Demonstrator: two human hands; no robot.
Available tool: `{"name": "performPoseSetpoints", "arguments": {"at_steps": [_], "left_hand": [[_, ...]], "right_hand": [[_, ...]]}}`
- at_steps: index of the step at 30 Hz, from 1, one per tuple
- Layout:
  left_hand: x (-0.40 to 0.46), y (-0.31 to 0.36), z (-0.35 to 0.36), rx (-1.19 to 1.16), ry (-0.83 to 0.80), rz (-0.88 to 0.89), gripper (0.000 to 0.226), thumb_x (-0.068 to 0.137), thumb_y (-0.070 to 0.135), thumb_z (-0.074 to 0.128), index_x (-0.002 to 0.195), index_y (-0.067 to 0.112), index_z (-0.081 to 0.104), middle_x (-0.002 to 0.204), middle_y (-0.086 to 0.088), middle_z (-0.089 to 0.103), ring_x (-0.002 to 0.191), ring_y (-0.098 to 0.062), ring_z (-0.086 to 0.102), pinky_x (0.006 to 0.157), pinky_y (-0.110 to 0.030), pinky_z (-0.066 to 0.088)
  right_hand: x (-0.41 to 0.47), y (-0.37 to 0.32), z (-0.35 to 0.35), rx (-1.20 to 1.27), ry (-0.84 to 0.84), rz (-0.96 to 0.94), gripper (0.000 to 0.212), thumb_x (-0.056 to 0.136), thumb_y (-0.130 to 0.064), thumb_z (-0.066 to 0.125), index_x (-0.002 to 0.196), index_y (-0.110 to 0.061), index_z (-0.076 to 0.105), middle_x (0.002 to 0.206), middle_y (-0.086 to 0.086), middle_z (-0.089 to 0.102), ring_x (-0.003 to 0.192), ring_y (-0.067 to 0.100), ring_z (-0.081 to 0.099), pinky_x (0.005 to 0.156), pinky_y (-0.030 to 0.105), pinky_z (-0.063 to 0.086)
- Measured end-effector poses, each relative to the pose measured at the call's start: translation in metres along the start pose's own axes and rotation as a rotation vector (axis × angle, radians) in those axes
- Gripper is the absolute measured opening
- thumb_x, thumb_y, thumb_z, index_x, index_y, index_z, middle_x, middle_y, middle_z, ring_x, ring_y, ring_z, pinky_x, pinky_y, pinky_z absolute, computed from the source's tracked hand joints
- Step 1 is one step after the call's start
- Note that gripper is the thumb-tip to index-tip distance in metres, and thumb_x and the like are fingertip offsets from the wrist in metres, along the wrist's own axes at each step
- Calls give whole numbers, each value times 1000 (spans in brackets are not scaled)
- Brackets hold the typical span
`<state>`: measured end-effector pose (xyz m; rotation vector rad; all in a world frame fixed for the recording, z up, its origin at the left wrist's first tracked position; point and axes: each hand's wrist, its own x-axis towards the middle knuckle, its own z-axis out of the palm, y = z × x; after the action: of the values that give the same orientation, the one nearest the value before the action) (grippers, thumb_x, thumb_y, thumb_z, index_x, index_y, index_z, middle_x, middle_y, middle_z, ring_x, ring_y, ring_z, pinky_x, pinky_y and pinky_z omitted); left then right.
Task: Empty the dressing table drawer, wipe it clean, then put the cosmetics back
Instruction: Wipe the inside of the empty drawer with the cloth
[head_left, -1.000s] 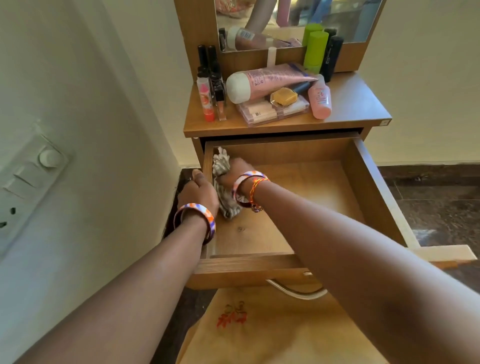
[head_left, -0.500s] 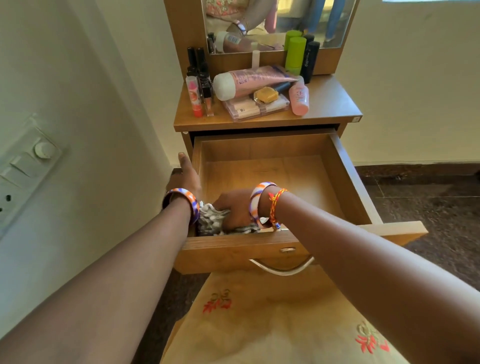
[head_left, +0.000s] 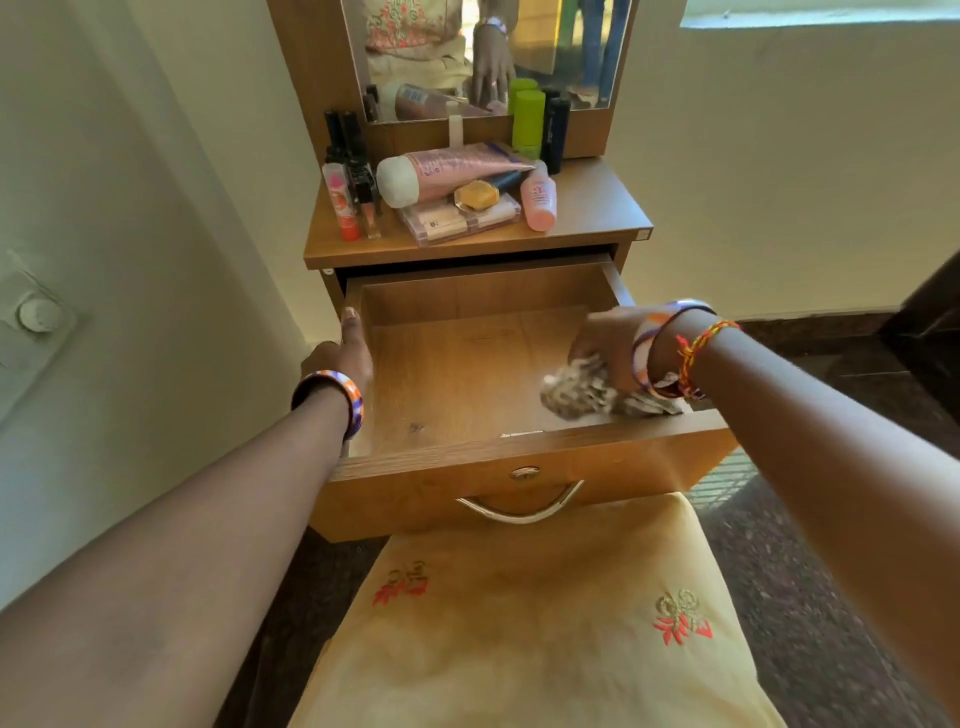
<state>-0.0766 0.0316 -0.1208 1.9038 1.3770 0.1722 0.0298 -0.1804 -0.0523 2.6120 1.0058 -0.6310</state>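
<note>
**Two hands at the open drawer, one wiping, one bracing**

Two hands work the pulled-out drawer. The right hand is curled down over a crumpled, patterned cloth, fingers closed on it, pressing it onto the drawer floor at the front right corner, just behind the front panel and close to the right wall. The hand is blurred, so the exact finger placement cannot be made out. Its wrist carries a striped bangle and a braided red-and-yellow thread; the forearm comes in from the lower right, crossing above the drawer's right front corner.

The left hand rests on the drawer's left wall about midway along it, fingers hanging outside the wall and out of sight, thumb lying straight along the top edge pointing toward the back. It holds nothing else. A matching bangle sits on that wrist, and the arm stretches in from the lower left.

Apart from the cloth, the drawer's floor is bare wood. The cosmetics are gathered on the tabletop toward its left and centre: upright tubes and bottles at the left edge, a large pink tube lying across a clear flat case, a small pink bottle on its side, a green container and a dark one against the mirror at the back. A yellow embroidered garment fills the foreground below the drawer's metal handle.
</note>
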Motion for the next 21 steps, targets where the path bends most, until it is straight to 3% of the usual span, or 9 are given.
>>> {"name": "performPoseSetpoints", "arguments": {"at_steps": [2, 4, 7, 9, 12, 15, 21], "left_hand": [[1, 0, 1, 48, -23, 25, 62, 95, 56, 30, 109, 1, 54, 102, -17, 60, 99, -34, 57, 85, -41, 45], [0, -2, 2, 101, -36, 51, 47, 95, 43, 44, 114, 0, 54, 114, -20, 59, 104, -37, 57, 88, -41, 46], [-2, -4, 3, 156, -30, 84, 18, 94, 19, 47, 96, 2, 52, 99, -19, 58, 84, -30, 53, 76, -35, 43], [-3, -3, 2, 166, -19, 93, 14, 94, 15, 46, 95, 2, 50, 94, -16, 53, 81, -29, 50, 74, -34, 41], [-3, -1, 1, 166, -14, 96, 20, 94, 13, 45, 107, 1, 52, 97, -16, 51, 86, -31, 50, 77, -36, 42], [-1, -1, 1, 172, -4, 92, 28, 94, 12, 45, 118, -1, 50, 113, -20, 55, 102, -37, 55, 84, -39, 45], [6, -4, 4, 189, 2, 89, 29, 94, 13, 45, 119, -2, 49, 117, -21, 56, 102, -38, 55, 84, -39, 46]], "right_hand": [[-6, -2, 12, 79, 238, 174, 32, 84, -17, 63, 115, -11, 56, 107, 8, 59, 91, 25, 57, 65, 26, 45], [-9, -8, 25, 33, 325, 280, 26, 84, -21, 64, 106, -9, 59, 109, 9, 59, 101, 30, 59, 77, 33, 51], [-12, -18, 35, -60, 104, 355, 37, 89, -17, 53, 124, -7, 54, 128, 12, 53, 119, 37, 51, 92, 47, 49], [-11, -17, 33, -88, 33, 410, 47, 89, -13, 53, 134, -2, 45, 136, 17, 44, 123, 41, 45, 95, 51, 47], [2, -18, 31, -139, 68, 445, 54, 91, -19, 52, 140, -1, 34, 141, 18, 31, 127, 42, 36, 97, 49, 45], [32, -16, 36, -302, 121, 439, 58, 91, -24, 49, 142, -6, 32, 144, 18, 22, 125, 39, 32, 94, 47, 45], [100, -4, 28, -280, 90, 416, 65, 85, -21, 56, 142, 0, 34, 144, 21, 30, 129, 42, 36, 101, 50, 41]]}}
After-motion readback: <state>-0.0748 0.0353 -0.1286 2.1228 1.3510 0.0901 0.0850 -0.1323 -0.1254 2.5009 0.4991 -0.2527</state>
